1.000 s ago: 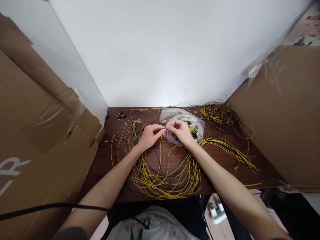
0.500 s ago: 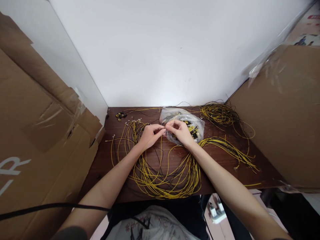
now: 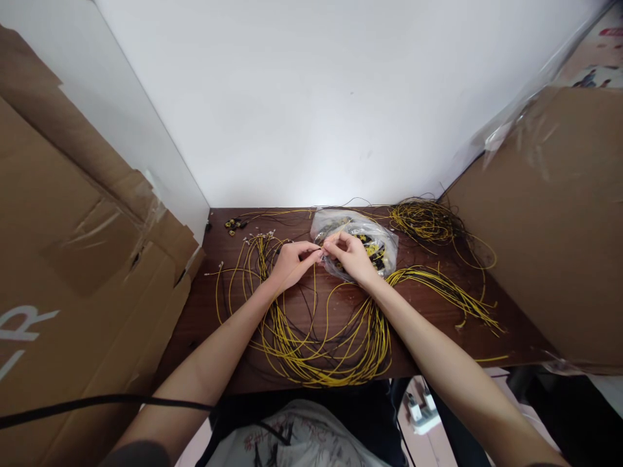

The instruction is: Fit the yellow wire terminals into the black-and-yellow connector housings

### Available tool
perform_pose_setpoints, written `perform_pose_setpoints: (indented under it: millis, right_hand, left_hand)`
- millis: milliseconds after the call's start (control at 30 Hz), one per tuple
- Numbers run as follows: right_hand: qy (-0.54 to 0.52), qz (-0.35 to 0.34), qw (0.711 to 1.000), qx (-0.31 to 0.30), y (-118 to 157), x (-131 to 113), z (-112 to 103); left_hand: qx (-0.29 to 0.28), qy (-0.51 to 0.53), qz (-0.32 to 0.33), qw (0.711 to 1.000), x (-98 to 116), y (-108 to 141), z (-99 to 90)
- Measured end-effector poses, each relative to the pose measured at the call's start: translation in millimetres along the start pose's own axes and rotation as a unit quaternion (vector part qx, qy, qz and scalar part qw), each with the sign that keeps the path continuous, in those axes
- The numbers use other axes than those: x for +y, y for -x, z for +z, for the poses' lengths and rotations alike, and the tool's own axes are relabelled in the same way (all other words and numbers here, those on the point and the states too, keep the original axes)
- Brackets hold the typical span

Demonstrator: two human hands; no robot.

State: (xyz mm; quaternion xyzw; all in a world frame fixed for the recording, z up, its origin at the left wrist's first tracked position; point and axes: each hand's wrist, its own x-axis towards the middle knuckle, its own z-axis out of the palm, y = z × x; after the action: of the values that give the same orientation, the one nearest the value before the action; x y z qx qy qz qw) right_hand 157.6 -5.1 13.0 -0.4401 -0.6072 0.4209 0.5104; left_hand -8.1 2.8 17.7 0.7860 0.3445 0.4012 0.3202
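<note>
My left hand [image 3: 294,263] is pinched at its fingertips on a thin wire; a yellow wire [image 3: 315,285] hangs just below the fingers. Touching or nearly touching it, my right hand [image 3: 351,257] is closed in a pinch too, on something too small to make out. Behind and under the right hand lies a clear plastic bag [image 3: 324,222] of black and yellow pieces. A large loop of yellow and black wires [image 3: 326,376] curves below both hands, its left ends carrying small pale tips [image 3: 265,235] and its right ends fanning out [image 3: 448,290].
A tangled coil of yellow and black wire [image 3: 423,220] lies at the back right of the brown table [image 3: 195,337]. Several small black and yellow pieces [image 3: 235,225] sit at the back left. Cardboard boxes stand left [image 3: 87,259] and right [image 3: 549,227], with a white wall [image 3: 302,104] behind.
Almost nothing differs. The right fingertips have shifted very slightly; both hands stay pinched together at the same spot.
</note>
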Motion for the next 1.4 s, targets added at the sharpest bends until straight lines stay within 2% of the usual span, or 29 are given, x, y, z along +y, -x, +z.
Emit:
perform_pose_setpoints:
  millis: [167,367,600,800,1000,1133,1233,1400]
  right_hand:
    - [-0.021,0.004,1.0,0.004,0.1,-1.2,0.9]
    - [0.014,0.002,1.0,-0.019,-0.2,-0.3,0.1]
    - [0.008,-0.005,1.0,0.008,0.5,-0.4,0.4]
    - [0.019,0.004,0.999,-0.028,0.1,-0.4,0.3]
    - [0.027,-0.011,1.0,-0.001,0.1,0.4,0.6]
    - [0.002,-0.003,1.0,-0.016,0.7,-3.2,1.1]
    - [0.027,-0.005,0.999,-0.03,0.8,-1.7,0.6]
    - [0.052,-0.009,0.999,0.005,0.1,5.7,0.5]
  left_hand:
    - [0.0,-0.01,-0.002,1.0,-0.5,-0.3,0.3]
    - [0.002,-0.001,0.002,1.0,-1.2,0.2,0.5]
    - [-0.003,-0.008,-0.001,1.0,-0.9,0.3,0.2]
    - [-0.002,-0.009,-0.003,1.0,-0.9,0.3,0.8]
    - [-0.005,-0.002,0.002,1.0,-0.3,-0.1,1.1]
    - [0.0,-0.002,0.001,1.0,-0.9,0.0,0.9]
    - [0.002,-0.006,-0.003,1.0,-1.7,0.2,1.1]
    - [-0.002,0.0,0.007,1.0,-2.0,0.4,1.4]
